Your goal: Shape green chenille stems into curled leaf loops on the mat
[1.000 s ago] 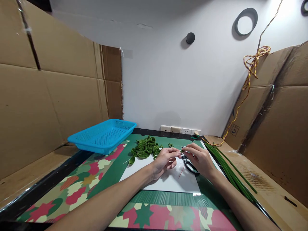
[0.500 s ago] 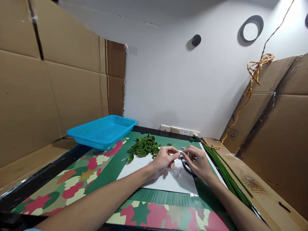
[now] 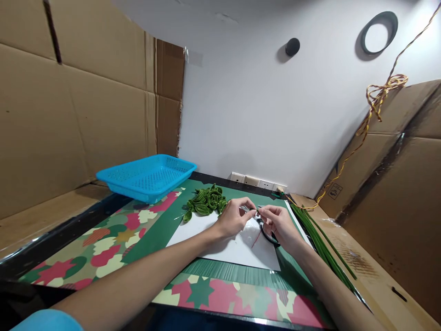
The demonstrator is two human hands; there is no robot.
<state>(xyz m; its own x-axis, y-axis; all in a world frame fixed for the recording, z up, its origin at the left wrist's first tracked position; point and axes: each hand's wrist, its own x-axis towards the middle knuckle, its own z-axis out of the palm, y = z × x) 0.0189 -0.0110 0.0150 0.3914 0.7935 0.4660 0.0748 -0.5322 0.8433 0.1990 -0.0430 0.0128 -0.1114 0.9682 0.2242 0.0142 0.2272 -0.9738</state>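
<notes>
My left hand (image 3: 234,216) and my right hand (image 3: 277,224) meet above a white sheet of paper (image 3: 220,250), fingertips pinched close together. Whatever lies between them is tiny and dark, and I cannot make it out. Scissors (image 3: 272,239) with black handles lie on the paper, partly covered by my right hand. Left of my hands sits a heap of fuzzy green leaf shapes (image 3: 206,200), bent into loops like chenille stems. A thin red strip (image 3: 255,240) rests on the paper below my fingers.
A blue perforated basket (image 3: 151,177) stands at the back left. Long green stems (image 3: 320,246) lie along the right edge. Cardboard panels (image 3: 103,105) flank the table; a yellow twisted cord (image 3: 344,165) hangs at the right, near wall sockets (image 3: 251,180).
The whole view has shifted slightly. My hands stay together at the same spot, with the right fingers turned a little and a small dark bit now showing between the fingertips.
</notes>
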